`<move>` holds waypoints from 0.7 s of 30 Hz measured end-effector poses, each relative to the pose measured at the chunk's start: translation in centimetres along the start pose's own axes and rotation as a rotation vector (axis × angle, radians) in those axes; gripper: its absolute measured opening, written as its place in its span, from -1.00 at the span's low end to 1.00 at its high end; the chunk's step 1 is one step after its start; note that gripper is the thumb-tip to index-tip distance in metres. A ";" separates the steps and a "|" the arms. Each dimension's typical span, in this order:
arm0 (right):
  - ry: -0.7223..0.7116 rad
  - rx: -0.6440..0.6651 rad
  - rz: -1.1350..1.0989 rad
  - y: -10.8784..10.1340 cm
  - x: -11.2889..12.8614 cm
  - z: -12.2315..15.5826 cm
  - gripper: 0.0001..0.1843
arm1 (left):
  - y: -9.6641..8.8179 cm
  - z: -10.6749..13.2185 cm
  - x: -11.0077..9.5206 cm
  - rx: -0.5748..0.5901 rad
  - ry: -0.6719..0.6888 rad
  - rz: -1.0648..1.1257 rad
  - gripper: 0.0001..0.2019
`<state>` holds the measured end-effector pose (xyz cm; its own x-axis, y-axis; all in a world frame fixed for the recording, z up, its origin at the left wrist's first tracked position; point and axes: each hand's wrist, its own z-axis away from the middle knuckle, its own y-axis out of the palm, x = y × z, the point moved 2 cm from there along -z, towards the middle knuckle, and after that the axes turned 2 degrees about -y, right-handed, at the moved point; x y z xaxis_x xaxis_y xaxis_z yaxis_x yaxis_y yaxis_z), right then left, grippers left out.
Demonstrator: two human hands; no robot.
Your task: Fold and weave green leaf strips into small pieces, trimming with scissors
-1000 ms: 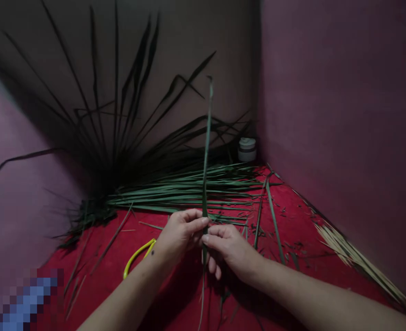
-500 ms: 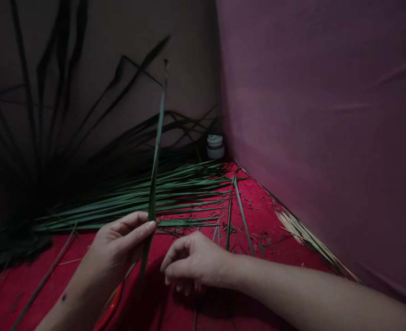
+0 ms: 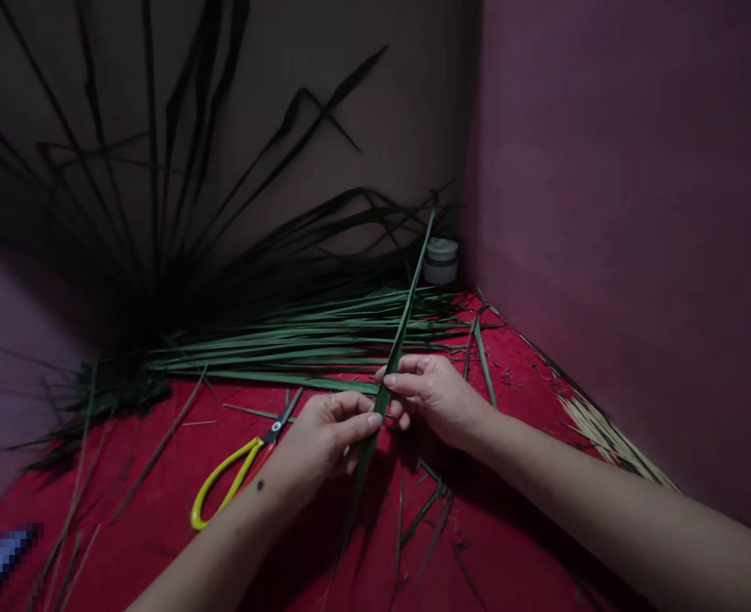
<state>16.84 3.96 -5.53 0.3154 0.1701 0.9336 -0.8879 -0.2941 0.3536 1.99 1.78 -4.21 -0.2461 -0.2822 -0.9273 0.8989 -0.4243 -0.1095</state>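
Note:
A long green palm leaf strip (image 3: 404, 319) slants up to the right over the red floor cloth (image 3: 159, 510). My left hand (image 3: 324, 438) pinches it low down between thumb and fingers. My right hand (image 3: 432, 395) pinches the same strip just above, fingers closed on it. The two hands sit close together, almost touching. The strip's lower end runs down between my forearms.
Yellow-handled scissors (image 3: 239, 467) lie on the cloth left of my left hand. A pile of green leaves (image 3: 299, 340) lies behind the hands, with dark fronds fanned against the wall. A small white jar (image 3: 441, 260) stands in the corner. Pale dry midribs (image 3: 611, 442) line the right wall.
My right hand has come back up and taken hold of the strip above my left hand. The strip has tipped from near upright to a slant toward the right.

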 end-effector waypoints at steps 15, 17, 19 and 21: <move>0.162 -0.012 0.046 -0.2 -1.8 1.3 -0.68 | 0.8 0.4 -0.2 -0.003 0.177 -0.404 -0.79; 0.179 -0.025 0.025 -0.2 -2.2 1.3 -0.70 | 0.7 1.2 -1.1 -0.079 0.281 -0.612 -0.77; 0.212 -0.038 0.038 -0.3 -2.5 1.4 -0.72 | 0.3 2.5 -2.5 -0.190 0.370 -0.788 -0.78; 0.240 -0.059 0.073 -0.3 -2.6 1.6 -0.70 | -1.0 4.3 -3.8 -0.290 0.381 -0.907 -0.77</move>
<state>16.85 2.09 -8.02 0.1671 0.3712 0.9134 -0.9258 -0.2594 0.2748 0.48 -0.48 0.97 -0.7907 0.3549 -0.4989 0.4972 -0.1034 -0.8615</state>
